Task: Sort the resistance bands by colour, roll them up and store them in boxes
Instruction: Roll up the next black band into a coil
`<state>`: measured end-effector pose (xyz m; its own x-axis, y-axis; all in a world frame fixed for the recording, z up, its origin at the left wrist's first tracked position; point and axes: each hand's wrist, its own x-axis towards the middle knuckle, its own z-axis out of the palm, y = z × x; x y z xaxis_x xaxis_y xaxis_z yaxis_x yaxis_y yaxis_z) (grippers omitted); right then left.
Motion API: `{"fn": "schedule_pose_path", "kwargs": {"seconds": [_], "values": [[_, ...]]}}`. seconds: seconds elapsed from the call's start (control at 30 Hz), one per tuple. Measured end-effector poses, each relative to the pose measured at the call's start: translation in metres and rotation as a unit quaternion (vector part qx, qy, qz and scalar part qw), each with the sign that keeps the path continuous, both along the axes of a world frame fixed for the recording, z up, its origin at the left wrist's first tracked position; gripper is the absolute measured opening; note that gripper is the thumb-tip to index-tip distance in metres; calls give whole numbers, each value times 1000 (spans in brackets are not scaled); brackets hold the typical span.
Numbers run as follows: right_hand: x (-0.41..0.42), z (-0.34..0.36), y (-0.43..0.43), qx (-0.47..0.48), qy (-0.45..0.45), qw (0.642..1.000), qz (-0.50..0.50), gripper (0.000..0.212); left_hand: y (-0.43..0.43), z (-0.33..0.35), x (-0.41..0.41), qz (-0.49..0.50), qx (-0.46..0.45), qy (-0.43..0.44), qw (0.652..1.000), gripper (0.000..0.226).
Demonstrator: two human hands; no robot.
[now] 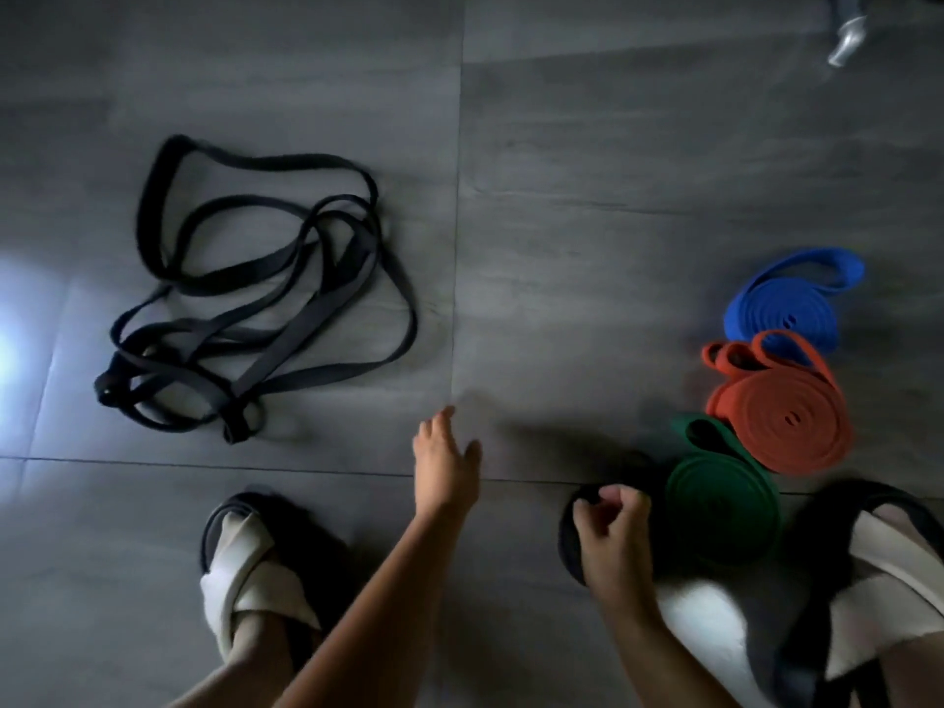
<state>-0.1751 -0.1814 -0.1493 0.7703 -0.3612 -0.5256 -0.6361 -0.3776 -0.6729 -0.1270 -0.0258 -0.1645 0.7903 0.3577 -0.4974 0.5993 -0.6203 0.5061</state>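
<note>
A tangled heap of black bands (265, 293) lies loose on the grey tiled floor at the left. At the right sit three rolled bands in a row: blue (789, 309) farthest, orange-red (781, 411) in the middle, green (720, 503) nearest. A rolled black band (571, 544) lies just left of the green one, mostly hidden under my right hand (610, 534), whose curled fingers rest on its top. My left hand (444, 459) hovers over the floor with relaxed fingers, holding nothing, between the black heap and the rolls.
My two feet in pale cross-strap sandals stand at the bottom, left (250, 564) and right (878, 564). A metal furniture leg (845, 40) shows at the top right. A bright light glare (10, 344) falls on the floor's left edge. No boxes are in view.
</note>
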Motion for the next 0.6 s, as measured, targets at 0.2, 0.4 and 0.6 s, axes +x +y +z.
{"fn": "schedule_pose_path", "kwargs": {"seconds": [0.2,0.4,0.6], "values": [[38,-22,18,103,41,988,104,18,116,-13,44,-100,160,68,980,73],[43,-19,11,92,33,984,148,22,111,-22,40,-87,194,110,971,33],[37,23,22,53,-14,977,208,22,67,56,16,-169,157,-42,972,32]]}}
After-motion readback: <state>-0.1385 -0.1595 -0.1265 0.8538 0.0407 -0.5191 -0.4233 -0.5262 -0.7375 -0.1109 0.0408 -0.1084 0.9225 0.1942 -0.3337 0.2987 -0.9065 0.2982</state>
